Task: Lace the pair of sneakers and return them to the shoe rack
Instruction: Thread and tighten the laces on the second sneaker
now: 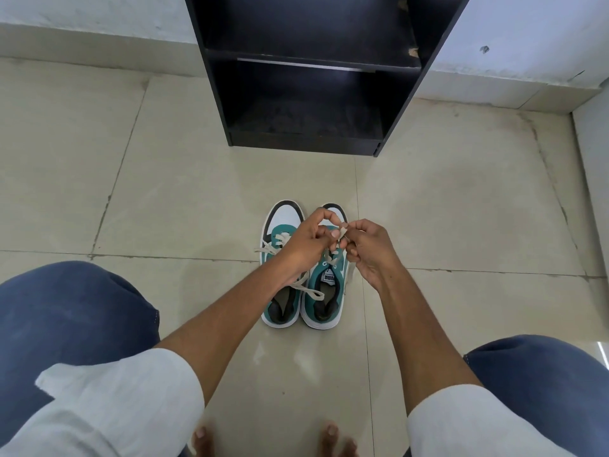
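Observation:
Two teal, white and black sneakers stand side by side on the floor, toes pointing away from me: the left sneaker (281,225) and the right sneaker (324,301). Both hands hover over the right sneaker's front. My left hand (309,240) and my right hand (369,249) pinch the cream lace (342,231) of the right sneaker between their fingertips. The left sneaker's lace (268,250) lies loose, one end trailing across the right sneaker's opening. The black shoe rack (309,77) stands just beyond the shoes, its shelves bare.
Beige floor tiles (164,192) surround the shoes. A white wall with a low ledge (99,37) runs behind the rack. My knees in blue trousers (66,311) frame the view and my bare toes (329,433) show at the bottom.

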